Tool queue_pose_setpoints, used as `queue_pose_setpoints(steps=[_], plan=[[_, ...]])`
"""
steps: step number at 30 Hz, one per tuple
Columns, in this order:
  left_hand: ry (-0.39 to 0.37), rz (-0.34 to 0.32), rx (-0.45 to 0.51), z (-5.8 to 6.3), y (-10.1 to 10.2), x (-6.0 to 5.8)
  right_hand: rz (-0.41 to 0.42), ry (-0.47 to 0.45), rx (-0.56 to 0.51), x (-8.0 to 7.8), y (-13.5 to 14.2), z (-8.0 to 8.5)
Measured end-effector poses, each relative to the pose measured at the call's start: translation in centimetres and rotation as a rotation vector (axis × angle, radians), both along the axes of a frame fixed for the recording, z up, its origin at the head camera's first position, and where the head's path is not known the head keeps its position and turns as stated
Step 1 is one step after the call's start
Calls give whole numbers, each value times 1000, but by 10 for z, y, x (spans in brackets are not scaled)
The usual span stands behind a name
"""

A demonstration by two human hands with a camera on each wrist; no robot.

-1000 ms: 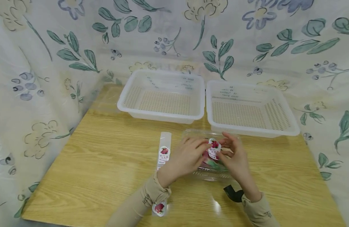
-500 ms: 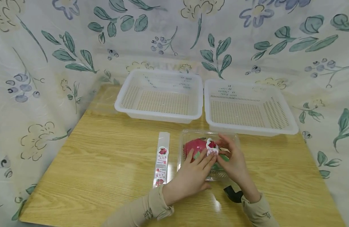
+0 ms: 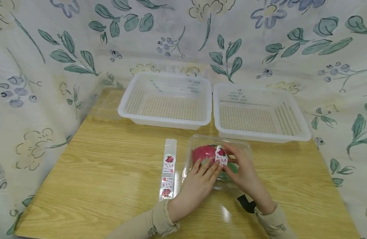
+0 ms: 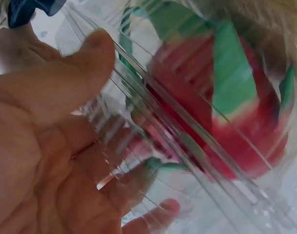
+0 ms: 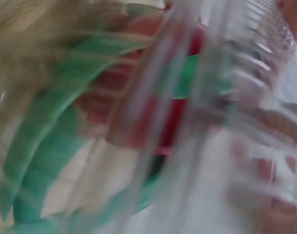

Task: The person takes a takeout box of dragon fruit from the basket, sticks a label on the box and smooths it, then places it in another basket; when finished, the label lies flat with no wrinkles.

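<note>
A clear plastic clamshell box stands on the table with a pink, green-scaled dragon fruit inside. On its lid is a white sticker printed with a red fruit and characters. My left hand lies over the box's front left, its straight fingers pressing at the sticker's lower edge. From the right, my right hand holds the sticker's right edge with bent thumb and fingers. In the left wrist view, the box wall shows the dragon fruit beside the thumb. The right wrist view is blurred.
Left of the box lies a strip of similar stickers. Two white perforated baskets stand side by side behind. At the back left is a clear plastic piece. A black bent object sits near the right wrist.
My left hand has let go of the sticker's upper left and slid down and left, its fingers straightening over the lid. The sticker now lies flatter; the right hand has stayed at its edge.
</note>
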State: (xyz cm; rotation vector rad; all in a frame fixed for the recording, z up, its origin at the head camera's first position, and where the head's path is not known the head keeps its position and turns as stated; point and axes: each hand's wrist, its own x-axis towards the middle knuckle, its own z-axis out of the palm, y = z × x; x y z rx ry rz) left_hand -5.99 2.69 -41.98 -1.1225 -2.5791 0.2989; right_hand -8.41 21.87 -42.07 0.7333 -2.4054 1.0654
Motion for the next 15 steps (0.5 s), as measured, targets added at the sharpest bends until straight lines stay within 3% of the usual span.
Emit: queue_pose_setpoints(steps=[7, 15], plan=[[51, -19, -15, 2, 0, -1, -99, 136, 150, 2, -3, -6], [31, -10, -45, 5, 3, 1, -91, 265, 272, 6, -2, -16]])
